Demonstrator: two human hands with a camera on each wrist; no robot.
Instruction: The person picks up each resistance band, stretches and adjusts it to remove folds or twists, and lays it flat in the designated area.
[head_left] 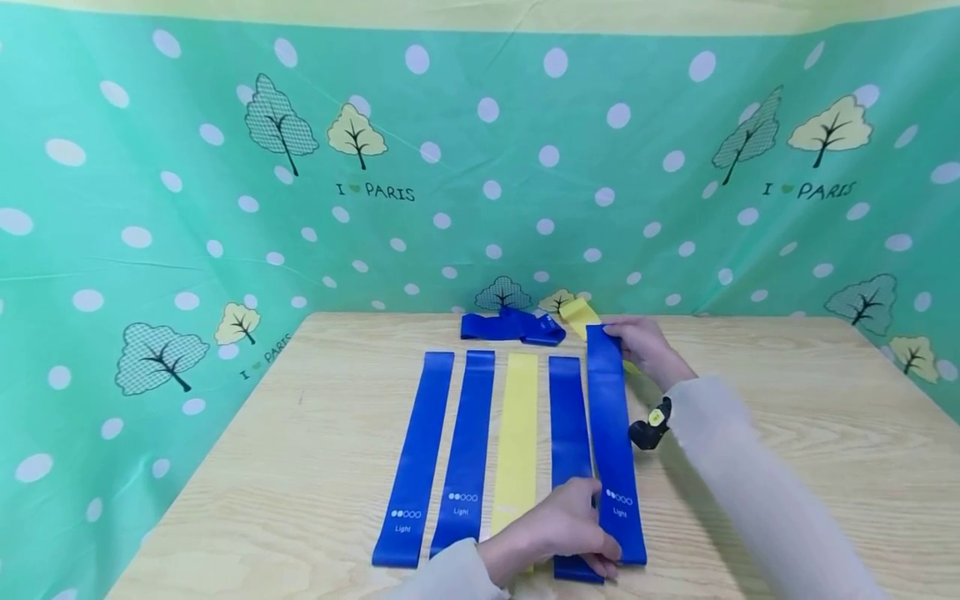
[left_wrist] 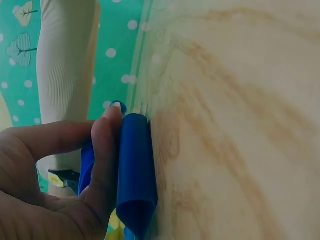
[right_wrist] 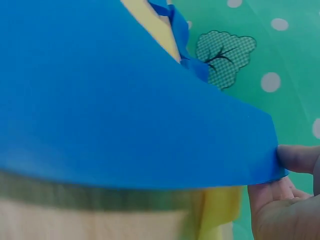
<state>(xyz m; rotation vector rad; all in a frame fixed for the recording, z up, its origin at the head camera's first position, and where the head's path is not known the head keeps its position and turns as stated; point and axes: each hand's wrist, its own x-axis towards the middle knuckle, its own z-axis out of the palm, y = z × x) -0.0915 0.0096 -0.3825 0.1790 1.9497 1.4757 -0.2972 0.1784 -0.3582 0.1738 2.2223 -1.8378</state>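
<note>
Five flat resistance bands lie side by side in the head view, four blue and one yellow. My right hand (head_left: 637, 346) pinches the far end of the rightmost blue resistance band (head_left: 611, 417) between thumb and fingers; in the right wrist view this blue band (right_wrist: 140, 110) stretches broad across the picture. At the near end of the same band, my left hand (head_left: 566, 525) holds its edge, partly covering the neighbouring blue band (head_left: 570, 417). In the left wrist view, the looped end of a blue band (left_wrist: 136, 165) stands right beside the fingers.
To the left lie a yellow band (head_left: 517, 433) and two blue bands (head_left: 416, 450) marked "Light". Behind the row sit a crumpled blue band pile (head_left: 495, 326) and a yellow band (head_left: 579, 313). A green dotted curtain (head_left: 480, 167) hangs behind the wooden table (head_left: 285, 467).
</note>
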